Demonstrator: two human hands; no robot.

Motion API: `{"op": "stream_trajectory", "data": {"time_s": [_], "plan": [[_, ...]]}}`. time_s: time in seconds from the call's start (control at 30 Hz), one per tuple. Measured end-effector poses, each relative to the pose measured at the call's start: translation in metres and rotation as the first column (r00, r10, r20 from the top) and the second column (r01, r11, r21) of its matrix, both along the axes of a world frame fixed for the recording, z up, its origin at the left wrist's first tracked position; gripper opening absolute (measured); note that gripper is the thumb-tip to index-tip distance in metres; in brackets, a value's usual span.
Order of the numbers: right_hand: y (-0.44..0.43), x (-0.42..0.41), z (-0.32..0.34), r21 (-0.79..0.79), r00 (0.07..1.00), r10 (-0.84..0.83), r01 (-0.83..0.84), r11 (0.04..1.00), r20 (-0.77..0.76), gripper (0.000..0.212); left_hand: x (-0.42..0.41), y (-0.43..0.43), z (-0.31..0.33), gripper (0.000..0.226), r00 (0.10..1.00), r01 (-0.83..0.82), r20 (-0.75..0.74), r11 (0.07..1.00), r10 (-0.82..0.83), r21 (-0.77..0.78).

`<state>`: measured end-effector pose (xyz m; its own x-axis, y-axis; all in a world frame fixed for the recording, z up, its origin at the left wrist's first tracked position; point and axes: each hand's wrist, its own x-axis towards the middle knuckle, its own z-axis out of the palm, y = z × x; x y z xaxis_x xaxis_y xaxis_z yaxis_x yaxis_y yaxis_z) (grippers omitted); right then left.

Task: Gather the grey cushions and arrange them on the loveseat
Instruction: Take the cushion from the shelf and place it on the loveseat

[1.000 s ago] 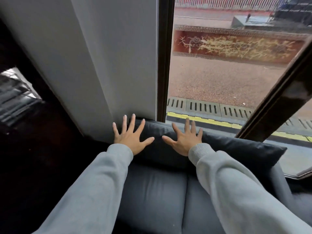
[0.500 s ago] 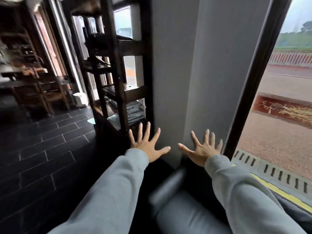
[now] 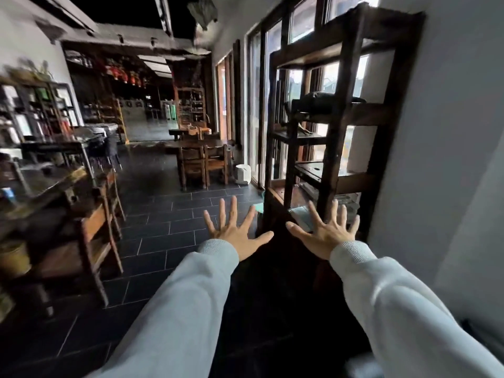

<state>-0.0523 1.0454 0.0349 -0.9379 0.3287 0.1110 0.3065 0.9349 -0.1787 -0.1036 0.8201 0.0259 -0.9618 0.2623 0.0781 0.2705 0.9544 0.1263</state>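
I see loose, pale grey sweatshirt sleeves with ribbed cuffs ending at each wrist; my left hand point(image 3: 234, 232) and right hand point(image 3: 326, 236) are bare.

No text, label or number is sharp enough to read anywhere.

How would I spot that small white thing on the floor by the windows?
Find the tall dark wooden shelf on the right, against the windows. Just beyond its foot, on the dark tiled floor, stands a small white bin-like container: the only pale object beside the brown wooden chairs.
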Motion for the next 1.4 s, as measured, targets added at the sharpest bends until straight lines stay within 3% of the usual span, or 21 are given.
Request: {"op": "stream_trajectory", "data": {"time_s": [0.2, 0.47, 0.8, 1.1, 1.4], "plan": [[-0.072, -0.045, 0.03, 0.046, 0.997, 0.017, -0.014, 0.999, -0.072, 0.107, -0.047, -0.078, 0.04, 0.095, 0.999, -0.006, -0.05, 0.999, 0.008, 0.032], [-0.068, -0.107, 0.057, 0.15, 0.996, -0.08, 0.086, 0.985, -0.045, 0.103, -0.13, -0.089, 0.069, 0.1, 0.983, 0.098, -0.16, 0.995, -0.092, 0.033], [0.019, -0.264, 0.101, 0.251, 0.986, -0.114, 0.141, 0.958, -0.12, 0.108, -0.297, -0.002, 0.083, 0.108, 0.957, 0.209, -0.212, 0.978, -0.2, 0.023], [0.111, -0.423, 0.155, 0.205, 0.976, -0.102, 0.142, 0.968, -0.192, 0.107, -0.456, 0.101, 0.153, 0.118, 0.932, 0.233, -0.289, 0.972, -0.219, 0.015], [0.181, -0.544, 0.172, 0.223, 0.955, -0.087, 0.153, 0.963, -0.283, 0.1, -0.604, 0.196, 0.161, 0.119, 0.873, 0.364, -0.348, 0.931, -0.341, 0.002]]}}
